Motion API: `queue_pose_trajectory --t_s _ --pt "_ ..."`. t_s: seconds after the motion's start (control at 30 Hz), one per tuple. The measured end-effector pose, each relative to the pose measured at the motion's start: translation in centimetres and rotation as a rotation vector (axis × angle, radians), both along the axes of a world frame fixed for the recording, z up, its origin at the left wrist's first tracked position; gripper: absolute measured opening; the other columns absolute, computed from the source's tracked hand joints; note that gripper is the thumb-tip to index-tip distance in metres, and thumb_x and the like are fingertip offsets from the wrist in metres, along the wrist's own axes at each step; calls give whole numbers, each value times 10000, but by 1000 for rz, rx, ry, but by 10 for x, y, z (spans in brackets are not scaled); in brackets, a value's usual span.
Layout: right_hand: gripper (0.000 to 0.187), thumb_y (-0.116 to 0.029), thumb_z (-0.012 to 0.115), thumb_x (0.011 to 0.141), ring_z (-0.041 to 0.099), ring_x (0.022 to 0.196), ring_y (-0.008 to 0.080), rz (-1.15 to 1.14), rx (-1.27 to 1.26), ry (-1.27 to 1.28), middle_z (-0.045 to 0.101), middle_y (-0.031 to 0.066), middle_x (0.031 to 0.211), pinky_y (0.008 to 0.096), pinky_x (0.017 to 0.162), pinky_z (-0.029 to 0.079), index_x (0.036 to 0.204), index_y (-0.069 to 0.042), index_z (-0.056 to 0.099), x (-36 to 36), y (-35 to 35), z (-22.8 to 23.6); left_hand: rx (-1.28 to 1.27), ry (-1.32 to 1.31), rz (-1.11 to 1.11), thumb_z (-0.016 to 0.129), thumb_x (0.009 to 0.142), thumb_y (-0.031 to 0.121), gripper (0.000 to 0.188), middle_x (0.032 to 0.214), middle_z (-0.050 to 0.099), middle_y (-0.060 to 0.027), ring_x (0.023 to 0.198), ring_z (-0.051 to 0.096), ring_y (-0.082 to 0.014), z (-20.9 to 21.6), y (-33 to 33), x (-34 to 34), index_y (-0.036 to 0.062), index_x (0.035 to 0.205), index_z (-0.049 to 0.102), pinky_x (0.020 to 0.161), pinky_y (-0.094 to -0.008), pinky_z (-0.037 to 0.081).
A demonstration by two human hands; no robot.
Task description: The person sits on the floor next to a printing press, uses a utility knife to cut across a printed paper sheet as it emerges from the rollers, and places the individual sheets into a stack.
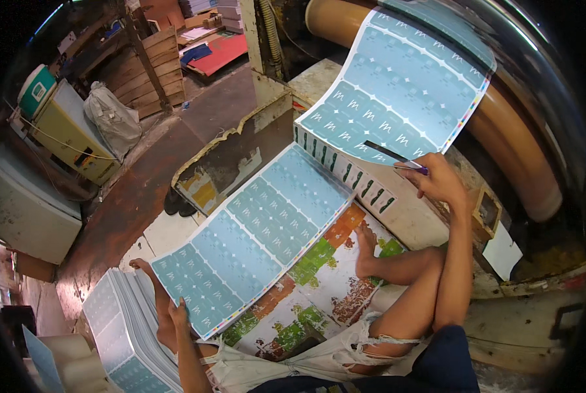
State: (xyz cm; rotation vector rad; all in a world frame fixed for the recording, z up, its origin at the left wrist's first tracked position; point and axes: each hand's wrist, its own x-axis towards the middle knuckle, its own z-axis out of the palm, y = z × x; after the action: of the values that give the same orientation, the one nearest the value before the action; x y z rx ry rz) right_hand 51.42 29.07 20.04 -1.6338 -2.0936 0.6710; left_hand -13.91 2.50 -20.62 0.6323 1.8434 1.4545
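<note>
Glossy blue printed sheet (254, 239) rests flat under left hand (178, 314).

The person wears pale, off-white shorts (293, 367) with ragged, frayed hems, threads hanging loose at about five o'clock. A dark navy garment (447, 360) shows at the lower edge, near six o'clock. Both forearms are bare, without sleeves, watch or bracelet. Both feet are bare; the left hand (178, 314) and right hand (440, 180) are ungloved.
</note>
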Motion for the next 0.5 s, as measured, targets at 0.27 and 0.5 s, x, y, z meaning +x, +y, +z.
queue_pose_trajectory --t_s 0.27,0.5 --pt "214 -119 692 854 573 406 159 50 -207 32 627 105 586 298 394 460 925 83 699 -2 -2 11 -619 625 54 866 701 282 1213 1471 339 -259 1264 447 -387 -4 26 46 -7 1513 12 1067 -458 358" --pt "250 -156 702 840 633 442 184 325 -297 -109 617 114 526 307 432 482 726 65 672 -48 -10 25 -934 720 -95 964 481 206 1623 1497 -237 -354 1303 404 -450 -56 4 98 198 1442 -344 1111 -453 362"
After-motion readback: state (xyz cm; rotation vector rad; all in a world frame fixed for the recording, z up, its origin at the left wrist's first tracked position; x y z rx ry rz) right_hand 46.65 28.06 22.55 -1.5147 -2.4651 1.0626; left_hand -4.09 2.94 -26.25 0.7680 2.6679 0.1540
